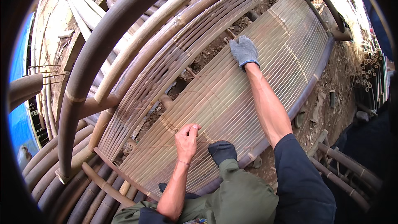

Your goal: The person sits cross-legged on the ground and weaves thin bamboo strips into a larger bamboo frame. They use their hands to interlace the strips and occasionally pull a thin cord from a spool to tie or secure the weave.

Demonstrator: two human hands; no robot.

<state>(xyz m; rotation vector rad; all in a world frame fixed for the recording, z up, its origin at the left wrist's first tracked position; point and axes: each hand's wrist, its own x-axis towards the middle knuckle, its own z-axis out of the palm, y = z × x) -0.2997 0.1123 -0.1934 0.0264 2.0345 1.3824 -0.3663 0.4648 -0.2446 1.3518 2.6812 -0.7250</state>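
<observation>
A long bamboo bench seat [195,99] lies under me, made of thin parallel slats with a gap along its far part. My left hand [186,142], bare, is closed just above the near slats, thumb against curled fingers. Fine thread-like strands run over the slats close by; whether it pinches one is too small to tell. Further off to the right, my right hand [244,52] wears a grey glove. Its fingers curl over the edge slat [226,56] beside the gap, fingertips partly hidden. A dark-socked foot [222,151] rests on the slats between my arms.
Thick curved bamboo poles [93,45] form the bench's back and arm at the left. More bamboo poles [99,195] lie at the lower left. A blue tarp [23,112] hangs at the far left. Cut bamboo ends [369,72] are stacked at the right, beyond bare soil.
</observation>
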